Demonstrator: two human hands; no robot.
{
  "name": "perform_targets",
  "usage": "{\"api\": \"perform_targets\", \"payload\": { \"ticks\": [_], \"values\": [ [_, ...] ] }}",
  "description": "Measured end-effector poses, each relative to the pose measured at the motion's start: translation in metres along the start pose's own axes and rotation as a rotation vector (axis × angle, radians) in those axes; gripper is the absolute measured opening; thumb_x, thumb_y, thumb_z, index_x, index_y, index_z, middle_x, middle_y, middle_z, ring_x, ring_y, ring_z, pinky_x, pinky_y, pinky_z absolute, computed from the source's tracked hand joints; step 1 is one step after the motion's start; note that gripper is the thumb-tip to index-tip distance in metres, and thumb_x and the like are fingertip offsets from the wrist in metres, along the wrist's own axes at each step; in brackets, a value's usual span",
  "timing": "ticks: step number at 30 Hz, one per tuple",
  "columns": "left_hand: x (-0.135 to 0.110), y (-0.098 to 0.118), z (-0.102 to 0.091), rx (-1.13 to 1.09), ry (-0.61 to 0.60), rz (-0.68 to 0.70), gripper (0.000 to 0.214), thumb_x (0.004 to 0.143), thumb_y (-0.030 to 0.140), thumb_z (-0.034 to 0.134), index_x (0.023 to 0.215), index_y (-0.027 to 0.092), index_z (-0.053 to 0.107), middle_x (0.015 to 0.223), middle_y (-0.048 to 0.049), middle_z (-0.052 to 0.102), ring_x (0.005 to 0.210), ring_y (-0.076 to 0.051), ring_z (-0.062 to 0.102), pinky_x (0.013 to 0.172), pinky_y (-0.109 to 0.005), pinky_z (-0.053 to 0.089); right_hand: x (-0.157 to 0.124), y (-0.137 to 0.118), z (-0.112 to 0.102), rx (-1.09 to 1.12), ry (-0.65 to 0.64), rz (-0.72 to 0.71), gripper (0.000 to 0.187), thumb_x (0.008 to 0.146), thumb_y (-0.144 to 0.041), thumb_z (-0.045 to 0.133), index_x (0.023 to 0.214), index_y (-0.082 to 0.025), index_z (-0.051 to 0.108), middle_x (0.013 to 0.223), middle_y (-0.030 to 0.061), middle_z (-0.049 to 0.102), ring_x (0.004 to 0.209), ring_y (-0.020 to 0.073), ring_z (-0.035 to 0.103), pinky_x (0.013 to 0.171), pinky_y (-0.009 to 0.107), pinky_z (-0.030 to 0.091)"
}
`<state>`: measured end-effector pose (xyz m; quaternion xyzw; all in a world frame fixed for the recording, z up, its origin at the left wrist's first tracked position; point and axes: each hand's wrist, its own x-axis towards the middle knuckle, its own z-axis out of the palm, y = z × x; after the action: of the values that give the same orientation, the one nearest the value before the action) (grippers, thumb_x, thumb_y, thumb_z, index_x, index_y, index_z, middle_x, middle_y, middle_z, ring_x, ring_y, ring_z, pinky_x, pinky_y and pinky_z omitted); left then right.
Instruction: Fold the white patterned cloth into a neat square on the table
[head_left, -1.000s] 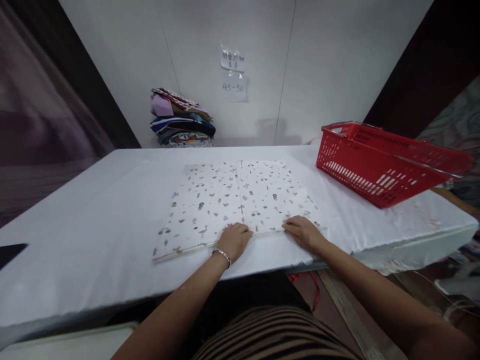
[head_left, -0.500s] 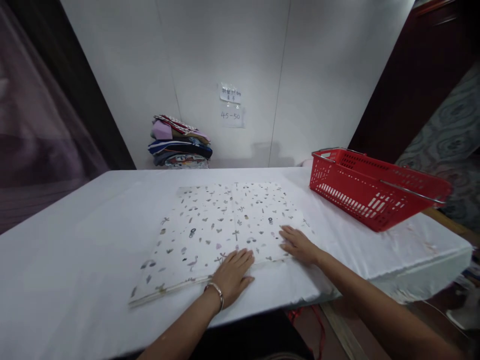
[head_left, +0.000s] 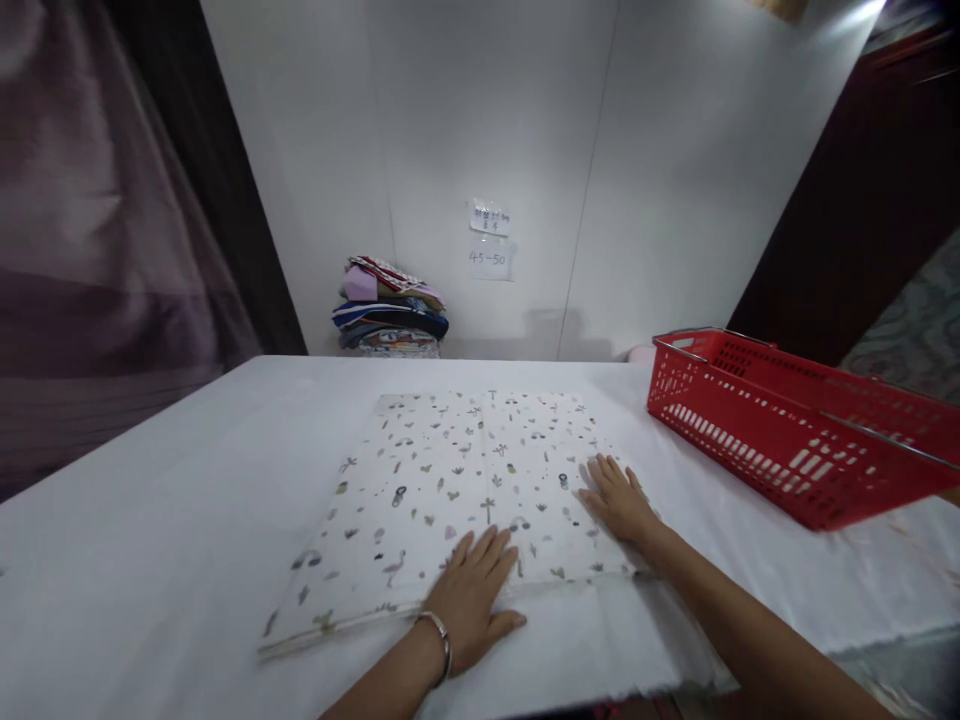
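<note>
The cloth lies spread flat, folded in layers, on the middle of the white surface, between its far and front edges. Its white face is printed with small flamingos, palms, rainbows and clouds, and a crease runs down it from back to front. The layers show along its near side, toward the surface's front edge.

Your left hand rests palm down across that near side, fingers apart and laid on the print, thumb out to the right, past the cloth's border; it grips nothing. A bracelet circles that wrist. Your right hand lies farther back, on the right part of the cloth, its fingers spread too and clamped on nothing.

To the right of the cloth, well apart from it, a red basket with metal handles stands along the surface's right edge. At the far edge, left of its middle, sits a stack of folded fabrics; what bears it I cannot tell. Behind, the pale wall holds two paper signs, the lower reading 45-50. A mauve curtain hangs beyond the left edge
</note>
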<state>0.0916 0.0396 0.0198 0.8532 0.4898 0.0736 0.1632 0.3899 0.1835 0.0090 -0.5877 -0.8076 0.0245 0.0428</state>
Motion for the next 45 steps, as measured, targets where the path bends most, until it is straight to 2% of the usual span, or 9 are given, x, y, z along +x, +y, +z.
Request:
{"api": "perform_targets", "payload": {
  "ticks": [8,13,18,23,27,32,35,38,45],
  "values": [
    [-0.004,0.006,-0.009,-0.039,-0.044,-0.014,0.074,0.08,0.063,0.041,0.142,0.027,0.024,0.15,-0.005,0.015,0.138,-0.026,0.008,0.112,-0.05,0.009,0.028,0.002,0.008,-0.044,-0.028,0.068,0.065,0.088,-0.058,0.025,0.138,-0.018,0.035,0.148,0.0107,0.023,0.136,0.0265,0.015,0.107,0.05,0.014],
    [-0.002,0.004,-0.008,-0.029,-0.08,-0.019,0.076,0.079,0.064,0.042,0.142,0.026,0.022,0.15,-0.006,0.013,0.138,-0.028,0.006,0.112,-0.052,0.009,0.052,-0.018,0.01,-0.009,-0.007,-0.045,0.068,0.088,-0.059,0.022,0.141,-0.017,0.028,0.149,0.0098,0.018,0.137,0.0253,0.01,0.109,0.048,0.01],
    [0.001,-0.005,0.002,0.006,-0.121,0.016,0.08,0.077,0.064,0.044,0.143,0.025,0.02,0.149,-0.0077,0.011,0.137,-0.03,0.008,0.111,-0.054,0.011,0.07,-0.021,0.012,0.034,-0.099,0.008,0.07,0.087,-0.06,0.023,0.14,-0.016,0.03,0.149,0.0097,0.019,0.137,0.0269,0.013,0.107,0.05,0.013],
    [0.004,-0.021,0.004,-0.074,-0.101,0.06,0.072,0.08,0.066,0.037,0.142,0.031,0.022,0.149,-0.0034,0.015,0.136,-0.029,0.016,0.11,-0.051,0.017,0.086,-0.018,0.011,0.017,-0.032,0.023,0.068,0.088,-0.059,0.023,0.139,-0.017,0.032,0.149,0.0109,0.02,0.137,0.0272,0.012,0.107,0.049,0.013],
    [0.025,-0.052,-0.037,-0.048,0.002,-0.137,0.064,0.085,0.062,0.029,0.14,0.03,0.027,0.15,-0.0017,0.015,0.137,-0.026,0.013,0.111,-0.049,0.015,0.105,-0.012,0.015,-0.008,-0.05,0.093,0.068,0.088,-0.056,0.024,0.141,-0.014,0.029,0.149,0.0117,0.02,0.137,0.0269,0.012,0.108,0.048,0.014],
    [0.052,-0.125,-0.081,0.187,0.111,-0.534,0.067,0.085,0.058,0.032,0.139,0.019,0.033,0.149,-0.0074,0.016,0.138,-0.027,0.008,0.111,-0.049,0.009,0.125,-0.005,0.013,-0.017,-0.067,0.105,0.064,0.089,-0.055,0.021,0.14,-0.017,0.029,0.149,0.009,0.02,0.137,0.0258,0.012,0.107,0.047,0.015],
    [0.057,-0.168,-0.08,0.278,0.138,-0.624,0.068,0.084,0.058,0.031,0.14,0.019,0.031,0.15,-0.0065,0.015,0.138,-0.027,0.008,0.11,-0.05,0.008,0.144,-0.002,0.01,-0.04,-0.051,0.104,0.064,0.089,-0.054,0.02,0.141,-0.016,0.027,0.15,0.0096,0.018,0.137,0.0257,0.011,0.108,0.047,0.013],
    [0.055,-0.192,-0.069,0.274,0.126,-0.677,0.069,0.084,0.059,0.029,0.14,0.019,0.03,0.149,-0.0063,0.017,0.138,-0.027,0.009,0.109,-0.051,0.009,0.164,0.001,0.01,-0.053,-0.099,0.153,0.069,0.088,-0.057,0.021,0.142,-0.014,0.024,0.15,0.0099,0.015,0.137,0.0262,0.011,0.108,0.048,0.011],
    [0.051,-0.202,-0.056,0.288,0.143,-0.656,0.072,0.082,0.062,0.027,0.141,0.02,0.029,0.149,-0.0053,0.016,0.138,-0.028,0.009,0.109,-0.052,0.01,0.199,0.001,0.013,-0.046,-0.068,0.145,0.071,0.088,-0.059,0.019,0.141,-0.013,0.024,0.15,0.0114,0.017,0.137,0.026,0.009,0.108,0.044,0.01]
  ]
}}
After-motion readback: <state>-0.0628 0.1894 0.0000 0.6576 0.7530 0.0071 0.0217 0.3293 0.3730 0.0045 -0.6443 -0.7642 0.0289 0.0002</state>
